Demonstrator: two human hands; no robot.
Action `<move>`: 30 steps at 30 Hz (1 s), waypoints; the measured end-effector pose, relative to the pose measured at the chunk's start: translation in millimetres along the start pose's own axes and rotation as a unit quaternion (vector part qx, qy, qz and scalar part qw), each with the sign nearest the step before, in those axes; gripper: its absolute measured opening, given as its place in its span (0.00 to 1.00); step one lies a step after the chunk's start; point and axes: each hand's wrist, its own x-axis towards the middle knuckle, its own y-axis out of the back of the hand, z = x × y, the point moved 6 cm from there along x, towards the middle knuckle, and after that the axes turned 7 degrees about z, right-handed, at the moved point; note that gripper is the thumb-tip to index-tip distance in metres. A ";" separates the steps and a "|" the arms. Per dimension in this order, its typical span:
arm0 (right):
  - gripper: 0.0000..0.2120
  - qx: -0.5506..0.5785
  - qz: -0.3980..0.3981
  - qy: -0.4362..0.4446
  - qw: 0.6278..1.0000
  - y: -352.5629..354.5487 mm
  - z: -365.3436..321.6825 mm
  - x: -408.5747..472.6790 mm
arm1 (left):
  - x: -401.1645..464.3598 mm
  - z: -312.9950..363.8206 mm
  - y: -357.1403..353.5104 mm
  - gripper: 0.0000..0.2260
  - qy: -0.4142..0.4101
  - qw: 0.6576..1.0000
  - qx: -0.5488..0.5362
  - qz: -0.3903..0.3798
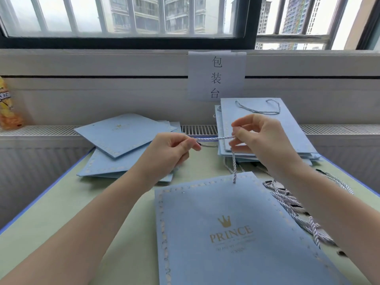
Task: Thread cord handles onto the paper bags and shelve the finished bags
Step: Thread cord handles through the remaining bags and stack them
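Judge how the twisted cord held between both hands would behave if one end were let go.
The cord is probably floppy: it bends sharply at the right hand and hangs into the bag. Likely very light, since a pinch by the left hand holds it. Unlikely to roll.

— How was the light?

— Soft, even daylight came in through the barred window (123,17) straight ahead. The sky beyond was hazy and nearly washed out to white, so the tower blocks looked pale.

— Any shadows?

— Only faint ones, falling toward the camera under the forearms and beside the blue paper bag (236,233) on the bench (61,202). No hard glare anywhere.

— And the sharpness?

— Fair in the middle; the gold print on the bag read clearly. The loose cords (292,204) at the right were smeared. Wide-angle distortion bowed the window frame and the radiator (41,161) lines, and the arms looked stretched near the bottom corners.
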 end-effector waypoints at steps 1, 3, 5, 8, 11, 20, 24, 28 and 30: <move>0.04 -0.083 -0.004 0.017 0.996 -0.2 4.2 1.1 | 1.4 0.6 4.2 0.12 -0.003 1.000 0.002 0.012; 0.07 -0.218 0.005 0.085 0.972 -2.3 5.6 0.3 | 3.3 0.8 6.9 0.13 -0.002 1.000 0.029 0.003; 0.06 -0.253 -0.016 0.139 0.957 -10.5 -0.9 -6.2 | 3.7 -3.9 3.6 0.14 0.015 0.997 0.064 -0.036; 0.13 -0.266 -0.137 0.186 0.936 -34.5 -3.8 -21.3 | 0.1 -13.7 -7.6 0.14 0.060 0.991 0.075 -0.098; 0.14 -0.314 -0.198 0.225 0.901 -53.0 0.2 -37.2 | -6.6 -16.1 -17.7 0.13 0.104 0.980 0.033 -0.167; 0.04 -0.286 -0.190 0.207 0.916 -53.2 6.3 -37.8 | 1.2 -29.3 5.0 0.15 0.071 0.902 0.402 -0.143; 0.04 -0.301 -0.250 0.239 0.889 -65.8 8.4 -49.3 | -7.0 -27.4 5.6 0.07 0.070 0.854 0.471 -0.208; 0.05 -0.300 -0.266 0.274 0.874 -72.1 3.3 -58.9 | -7.6 -21.4 0.2 0.03 0.045 0.873 0.433 -0.220; 0.05 -0.296 -0.275 0.286 0.869 -75.2 2.7 -63.8 | -9.3 -25.3 -0.2 0.06 0.049 0.864 0.441 -0.236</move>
